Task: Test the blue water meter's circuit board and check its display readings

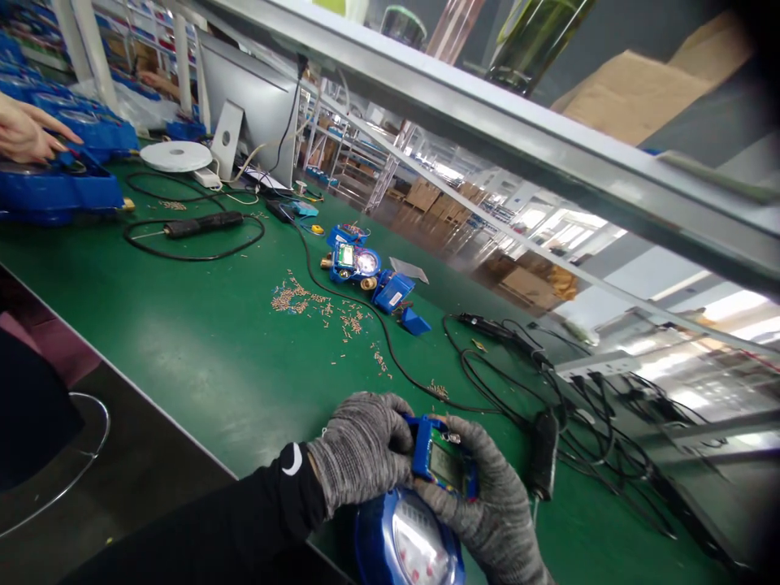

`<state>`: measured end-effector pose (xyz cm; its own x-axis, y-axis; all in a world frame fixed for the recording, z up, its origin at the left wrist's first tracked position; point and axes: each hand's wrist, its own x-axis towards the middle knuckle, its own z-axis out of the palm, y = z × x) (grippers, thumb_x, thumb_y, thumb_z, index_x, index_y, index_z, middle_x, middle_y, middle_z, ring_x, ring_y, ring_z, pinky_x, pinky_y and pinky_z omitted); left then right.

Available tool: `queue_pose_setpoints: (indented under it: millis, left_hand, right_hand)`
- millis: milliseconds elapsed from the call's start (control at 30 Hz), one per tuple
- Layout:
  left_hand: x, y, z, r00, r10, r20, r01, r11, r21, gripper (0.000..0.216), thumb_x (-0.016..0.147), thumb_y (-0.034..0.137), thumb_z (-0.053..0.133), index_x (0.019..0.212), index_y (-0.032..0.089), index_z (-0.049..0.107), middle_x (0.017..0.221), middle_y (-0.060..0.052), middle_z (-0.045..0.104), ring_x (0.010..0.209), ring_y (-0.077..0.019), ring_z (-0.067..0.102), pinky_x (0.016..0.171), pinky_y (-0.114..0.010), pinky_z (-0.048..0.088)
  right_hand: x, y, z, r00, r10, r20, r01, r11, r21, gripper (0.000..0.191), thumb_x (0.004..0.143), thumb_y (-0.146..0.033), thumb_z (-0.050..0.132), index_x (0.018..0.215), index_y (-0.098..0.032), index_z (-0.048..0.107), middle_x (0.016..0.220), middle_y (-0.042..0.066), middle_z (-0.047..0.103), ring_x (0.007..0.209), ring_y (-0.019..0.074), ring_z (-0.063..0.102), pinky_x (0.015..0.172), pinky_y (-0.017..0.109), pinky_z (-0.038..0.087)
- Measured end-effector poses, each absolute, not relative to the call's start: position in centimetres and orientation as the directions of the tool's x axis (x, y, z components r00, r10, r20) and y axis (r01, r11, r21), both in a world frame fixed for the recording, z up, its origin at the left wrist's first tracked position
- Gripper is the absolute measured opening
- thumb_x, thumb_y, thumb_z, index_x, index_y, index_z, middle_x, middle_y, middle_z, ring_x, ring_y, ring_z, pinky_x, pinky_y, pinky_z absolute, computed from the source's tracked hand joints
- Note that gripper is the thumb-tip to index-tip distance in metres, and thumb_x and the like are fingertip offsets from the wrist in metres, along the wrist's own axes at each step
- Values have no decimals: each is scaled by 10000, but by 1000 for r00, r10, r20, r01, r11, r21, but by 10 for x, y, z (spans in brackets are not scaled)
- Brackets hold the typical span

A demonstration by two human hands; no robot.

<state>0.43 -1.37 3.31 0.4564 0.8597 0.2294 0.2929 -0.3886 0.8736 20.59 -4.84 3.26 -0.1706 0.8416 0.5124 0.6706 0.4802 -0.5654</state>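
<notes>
Grey knitted gloves cover both of my hands at the front edge of the bench. My left hand (364, 447) is closed, its thumb and fingers on the left side of a blue-framed display module (446, 463) with a small LCD and some green circuit board. Around the right side and lower edge of that module, my right hand (491, 496) is closed too. Just below them is a blue water meter (405, 540) with a clear domed dial. The module is right above it; whether they are joined is hidden by my fingers.
Small screws (292, 299) lie scattered over the green bench (201, 325). Opened blue meters (357, 262) stand farther back. An electric screwdriver (544, 455) and tangled cables are on the right, another screwdriver (204, 224) on the left. A co-worker's hand (30, 130) touches blue meters.
</notes>
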Motion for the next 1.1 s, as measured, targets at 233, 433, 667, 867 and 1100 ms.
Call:
queue_pose_setpoints:
  millis: [233,433,667,867,1100]
  left_hand:
    - [3,-20,17,334,911,242,173,-312,934,200,647,365,832,655,201,719,1044,29,707,953,-159,643,864,-262,518]
    - [0,-27,30,351,923,158,185,-234,955,180,667,398,819,693,235,746,1079,23,697,1017,-195,631,907,-301,515]
    - [4,-19,25,375,922,100,222,-193,956,174,613,310,827,699,209,715,888,14,689,832,-171,632,781,-290,515]
    - [1,-17,28,259,965,31,373,-130,919,418,547,286,815,880,213,573,795,29,620,719,-163,564,647,-276,453]
    - [-9,-4,16,365,931,-30,295,-85,952,326,584,226,766,835,197,560,761,44,573,730,-144,517,640,-260,388]
  right_hand:
    - [210,-50,25,-303,794,528,643,579,-501,691,694,-396,837,1295,-273,519,1165,94,673,1006,289,693,835,396,617]
    - [209,-52,33,-326,777,538,637,601,-482,720,653,-401,866,1283,-279,539,1154,85,664,997,291,693,834,380,617]
    - [213,-37,32,-359,847,393,634,530,-563,674,672,-457,841,1249,-307,526,1138,63,667,989,281,687,828,402,602]
    - [208,-37,34,-376,852,363,565,522,-640,659,676,-431,839,1249,-337,529,1154,42,646,999,271,674,835,397,585]
    - [190,-30,41,-439,894,91,484,321,-814,694,669,-255,847,1272,-302,505,1210,41,628,1037,265,662,886,413,569]
